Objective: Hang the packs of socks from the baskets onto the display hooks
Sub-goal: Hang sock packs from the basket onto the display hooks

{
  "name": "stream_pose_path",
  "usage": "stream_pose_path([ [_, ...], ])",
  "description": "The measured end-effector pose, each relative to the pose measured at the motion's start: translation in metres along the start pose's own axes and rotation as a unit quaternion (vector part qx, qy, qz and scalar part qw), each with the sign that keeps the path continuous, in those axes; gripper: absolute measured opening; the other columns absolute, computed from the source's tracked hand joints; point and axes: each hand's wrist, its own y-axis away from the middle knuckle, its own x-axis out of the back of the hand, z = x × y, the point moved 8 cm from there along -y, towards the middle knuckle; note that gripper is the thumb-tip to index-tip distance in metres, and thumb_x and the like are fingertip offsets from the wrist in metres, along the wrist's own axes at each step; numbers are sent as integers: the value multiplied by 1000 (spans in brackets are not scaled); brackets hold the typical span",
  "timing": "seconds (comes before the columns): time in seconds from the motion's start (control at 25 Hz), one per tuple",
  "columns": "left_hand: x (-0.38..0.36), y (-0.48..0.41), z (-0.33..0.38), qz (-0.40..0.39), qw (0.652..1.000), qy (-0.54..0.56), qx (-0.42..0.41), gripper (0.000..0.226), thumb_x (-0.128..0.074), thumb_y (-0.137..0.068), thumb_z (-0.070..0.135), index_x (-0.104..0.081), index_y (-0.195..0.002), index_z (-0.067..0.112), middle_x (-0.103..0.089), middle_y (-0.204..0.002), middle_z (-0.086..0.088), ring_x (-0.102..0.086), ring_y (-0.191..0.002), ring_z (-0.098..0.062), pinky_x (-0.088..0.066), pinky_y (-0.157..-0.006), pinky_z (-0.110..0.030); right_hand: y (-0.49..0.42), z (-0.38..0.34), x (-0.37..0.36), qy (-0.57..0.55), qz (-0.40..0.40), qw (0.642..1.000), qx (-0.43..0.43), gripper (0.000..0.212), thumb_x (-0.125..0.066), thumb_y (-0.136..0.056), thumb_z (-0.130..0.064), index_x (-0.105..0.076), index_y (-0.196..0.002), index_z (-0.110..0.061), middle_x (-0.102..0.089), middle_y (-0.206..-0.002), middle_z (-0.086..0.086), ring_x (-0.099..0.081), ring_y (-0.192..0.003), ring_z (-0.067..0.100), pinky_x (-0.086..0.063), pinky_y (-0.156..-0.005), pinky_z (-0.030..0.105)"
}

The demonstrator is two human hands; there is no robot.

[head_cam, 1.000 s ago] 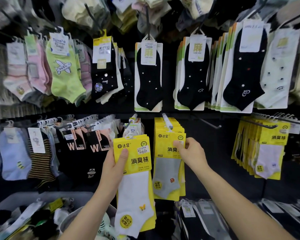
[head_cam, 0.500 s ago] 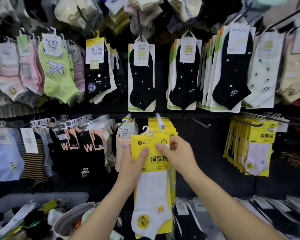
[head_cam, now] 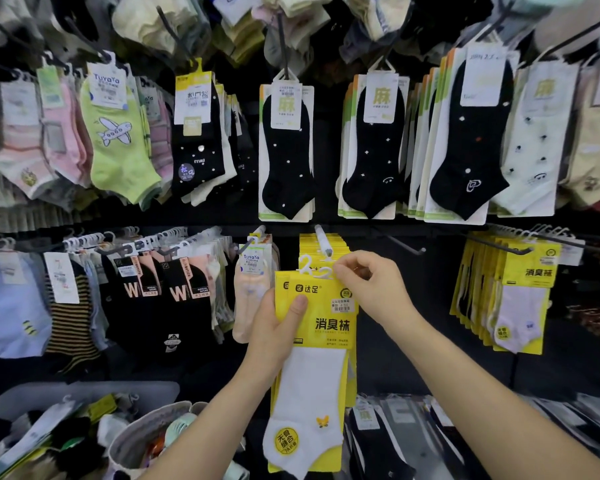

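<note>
A yellow pack of white socks [head_cam: 323,320] with a small butterfly mark is held upright in front of the display. My left hand [head_cam: 274,327] grips its left edge, thumb across the yellow card. My right hand [head_cam: 371,289] pinches the pack's top right corner beside its white plastic hangers [head_cam: 316,268]. Just above, a white-tipped display hook [head_cam: 323,240] sticks out, carrying several matching yellow packs [head_cam: 323,245] behind the held one. Two baskets [head_cam: 142,438] with mixed sock packs sit at the bottom left.
Hooks crowded with socks fill the wall: black dotted pairs [head_cam: 284,150] above, striped and black pairs [head_cam: 174,289] to the left, more yellow packs [head_cam: 513,289] at the right. A bare hook [head_cam: 406,245] juts out right of my hands. Flat packs [head_cam: 395,438] lie below.
The pack has moved right and up, now in front of the hanging yellow packs. My right hand left the hanging packs and took the held pack's top by its hangers.
</note>
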Motion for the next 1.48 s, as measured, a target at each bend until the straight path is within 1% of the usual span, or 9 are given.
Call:
stream_pose_path([
  [0.16, 1, -1, -2, 8, 1000, 0, -11, 18, -53, -92, 20, -61, -105, 11, -73, -92, 1, -70, -83, -11, -54, -62, -20, 1, 1, -7, -19, -48, 999, -4, 23, -61, -83, -8, -65, -79, -30, -61, -86, -9, -52, -75, 3, -43, -63, 12],
  [0.32, -2, -2, -3, 9, 1000, 3, -12, 11, -55, -88, 26, -60, -97, 22, -73, -86, 9, -69, -79, -5, -53, -59, -17, -2, 3, -3, -23, -31, 999, -11, 11, -67, -84, -20, -67, -74, -24, -64, -83, -2, -55, -75, 11, -49, -69, 25],
  [0.52, -1, 0, -15, 28, 999, 7, 16, 23, -41, -95, 30, -56, -94, 13, -66, -82, 5, -64, -69, -1, -52, -60, -19, -6, 12, -7, -17, -50, 997, -61, 17, -66, -86, -21, -66, -69, -26, -64, -76, -2, -56, -72, 10, -46, -62, 18],
  [0.72, 19, 0, -12, 66, 998, -12, -6, 21, -38, -98, 21, -59, -94, 23, -70, -84, 10, -65, -79, 0, -50, -65, -12, -18, 17, 6, -23, 16, 996, -85, 13, -63, -88, -21, -69, -76, -23, -68, -85, 3, -61, -80, 16, -51, -72, 29],
  [0.8, 38, 1, -12, 96, 995, -33, -15, 20, -39, -98, 20, -59, -92, 20, -67, -83, 8, -64, -73, 1, -49, -60, -11, -27, 14, 6, 2, 21, 997, -78, 15, -62, -88, -22, -68, -75, -25, -68, -84, 4, -60, -78, 16, -52, -74, 33],
  [1.12, 99, 7, -16, 155, 986, -64, -6, 21, -40, -98, 24, -57, -86, 20, -66, -79, 5, -65, -67, -5, -50, -54, -15, -45, 22, -10, 129, 24, 990, -49, 18, -60, -89, -27, -70, -76, -19, -59, -67, -11, -51, -62, 7, -41, -57, 25],
  [1.2, 102, 7, -12, 162, 984, -70, -11, 22, -40, -98, 25, -56, -85, 20, -65, -81, 0, -63, -70, -12, -52, -58, -21, -51, 23, -11, 165, 29, 985, -41, 19, -60, -89, -29, -72, -80, -17, -58, -67, -13, -48, -64, 10, -45, -65, 30],
  [1.36, 88, 8, 0, 149, 987, -50, -29, 21, -40, -98, 25, -57, -87, 19, -66, -74, 6, -64, -65, -4, -51, -56, -18, -47, 19, 0, 225, 65, 972, -35, 19, -61, -87, -36, -71, -94, -22, -62, -103, 1, -52, -94, 18, -47, -87, 45],
  [1.48, 64, 8, 2, 119, 992, -36, -34, 27, -42, -92, 34, -58, -93, 13, -68, -78, 6, -65, -69, -5, -52, -57, -18, -15, 5, -1, 79, 84, 993, 28, 21, -60, -79, -52, -59, -78, -30, -58, -80, -10, -53, -77, 3, -46, -70, 24],
])
